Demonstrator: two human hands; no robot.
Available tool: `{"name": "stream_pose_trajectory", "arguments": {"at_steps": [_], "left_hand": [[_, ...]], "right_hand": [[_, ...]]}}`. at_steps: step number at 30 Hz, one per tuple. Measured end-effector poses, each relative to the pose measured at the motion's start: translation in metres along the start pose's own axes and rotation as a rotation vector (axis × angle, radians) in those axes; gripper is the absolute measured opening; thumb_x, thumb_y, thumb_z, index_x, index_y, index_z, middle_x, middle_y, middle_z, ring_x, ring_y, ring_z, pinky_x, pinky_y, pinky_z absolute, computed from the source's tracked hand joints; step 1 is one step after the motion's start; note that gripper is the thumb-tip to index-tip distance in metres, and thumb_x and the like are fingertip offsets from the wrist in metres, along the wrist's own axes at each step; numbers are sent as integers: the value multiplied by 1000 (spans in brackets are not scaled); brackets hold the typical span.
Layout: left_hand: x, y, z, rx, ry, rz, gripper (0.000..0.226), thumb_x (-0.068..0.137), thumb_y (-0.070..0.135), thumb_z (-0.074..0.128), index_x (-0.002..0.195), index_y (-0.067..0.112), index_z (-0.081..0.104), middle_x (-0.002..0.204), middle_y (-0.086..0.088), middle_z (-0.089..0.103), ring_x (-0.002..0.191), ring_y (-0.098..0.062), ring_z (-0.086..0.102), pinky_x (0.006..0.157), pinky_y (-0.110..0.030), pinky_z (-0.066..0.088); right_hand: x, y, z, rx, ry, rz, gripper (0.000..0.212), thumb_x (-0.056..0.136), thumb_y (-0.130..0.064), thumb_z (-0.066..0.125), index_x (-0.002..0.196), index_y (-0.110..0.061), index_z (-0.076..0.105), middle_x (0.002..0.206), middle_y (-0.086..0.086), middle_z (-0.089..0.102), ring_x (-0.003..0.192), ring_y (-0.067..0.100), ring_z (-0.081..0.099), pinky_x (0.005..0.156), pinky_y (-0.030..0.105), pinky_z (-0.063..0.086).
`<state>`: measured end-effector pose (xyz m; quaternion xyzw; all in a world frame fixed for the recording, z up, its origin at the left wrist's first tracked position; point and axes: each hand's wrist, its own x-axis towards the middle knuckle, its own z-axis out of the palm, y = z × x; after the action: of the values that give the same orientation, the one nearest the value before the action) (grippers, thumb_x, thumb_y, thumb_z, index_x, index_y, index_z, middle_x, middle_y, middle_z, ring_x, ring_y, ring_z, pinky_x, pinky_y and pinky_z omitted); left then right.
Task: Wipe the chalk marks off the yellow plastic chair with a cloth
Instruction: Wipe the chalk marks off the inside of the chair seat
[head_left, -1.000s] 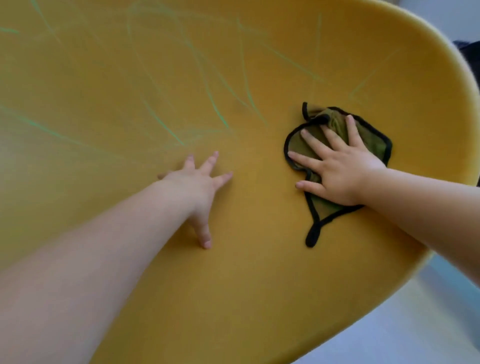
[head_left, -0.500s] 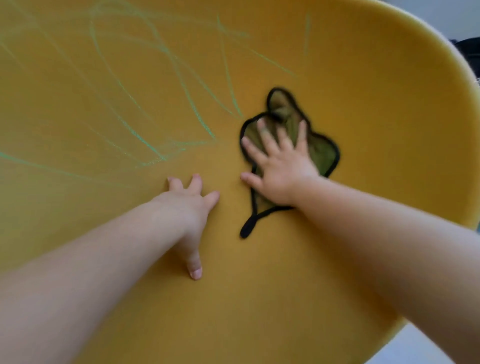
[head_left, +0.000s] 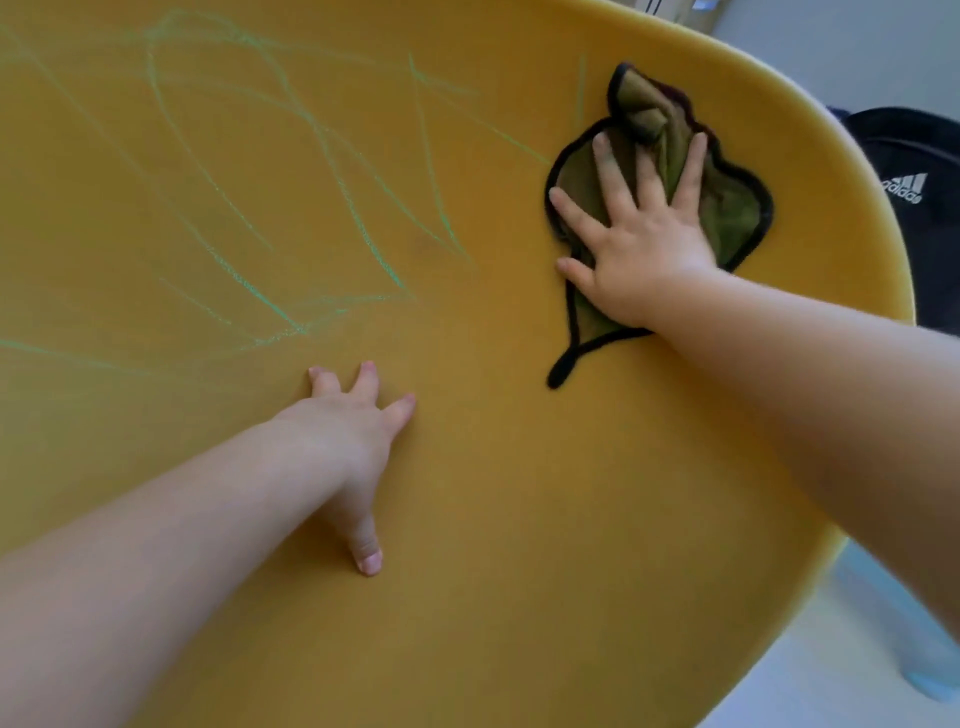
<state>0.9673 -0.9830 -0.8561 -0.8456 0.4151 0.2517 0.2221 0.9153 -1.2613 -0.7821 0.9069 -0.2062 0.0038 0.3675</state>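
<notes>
I see my right grip (head_left: 644, 249) spread wide, fingers straight, pressing the one olive, black-edged cloth (head_left: 737, 218) flat on the single yellow plastic chair (head_left: 519, 519) near its upper right rim. My left grip (head_left: 353, 441), splayed and holding nothing, rests on the chair, apart from the cloth. Many green chalk marks (head_left: 363, 234) cross the upper left.

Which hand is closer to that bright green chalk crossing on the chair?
Left. The left hand rests flat on the chair just below the chalk crossing; the right hand presses the cloth well to its right, near the rim.
</notes>
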Motion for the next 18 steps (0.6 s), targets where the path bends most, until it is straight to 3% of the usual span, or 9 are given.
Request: {"name": "stream_pose_trajectory", "arguments": {"at_steps": [6, 9, 11, 13, 18], "left_hand": [[-3, 3, -4, 1, -17, -16, 153, 48, 71, 82, 149, 32, -26, 159, -11, -27, 143, -53, -7, 112, -53, 28], [-4, 2, -4, -5, -8, -13, 154, 49, 70, 82, 150, 31, -27, 159, -12, -27, 143, -54, -7, 114, -55, 25], [-3, 0, -1, -13, -6, -4, 154, 48, 71, 82, 149, 31, -27, 159, -12, -27, 143, -54, -7, 114, -55, 26], [-3, -2, 1, -18, -3, 8, 155, 46, 73, 82, 149, 32, -27, 159, -12, -27, 143, -54, -6, 113, -53, 29], [0, -5, 4, -6, 18, 32, 155, 43, 77, 80, 149, 34, -26, 159, -10, -26, 143, -52, -3, 112, -51, 33]], "right_hand": [[-35, -125, 4, 412, -122, -131, 71, 97, -72, 2, 160, -41, -13, 169, 0, -23, 158, 36, -5, 114, 72, -15], [-54, -143, -1, 459, -148, -299, 68, 99, -71, 3, 160, -44, -11, 170, -7, -19, 158, 31, -2, 117, 68, -16], [-56, -121, 2, 375, -122, -410, 67, 98, -73, 4, 158, -48, -10, 170, -10, -17, 159, 29, 0, 119, 65, -16], [-46, -78, 8, 241, -80, -409, 72, 94, -79, 6, 158, -50, -7, 170, -10, -14, 159, 27, 3, 119, 65, -15], [-1, 32, -1, -70, 59, -63, 97, 80, -93, 0, 160, -39, -15, 172, 5, -11, 158, 34, 3, 119, 67, -12]]}}
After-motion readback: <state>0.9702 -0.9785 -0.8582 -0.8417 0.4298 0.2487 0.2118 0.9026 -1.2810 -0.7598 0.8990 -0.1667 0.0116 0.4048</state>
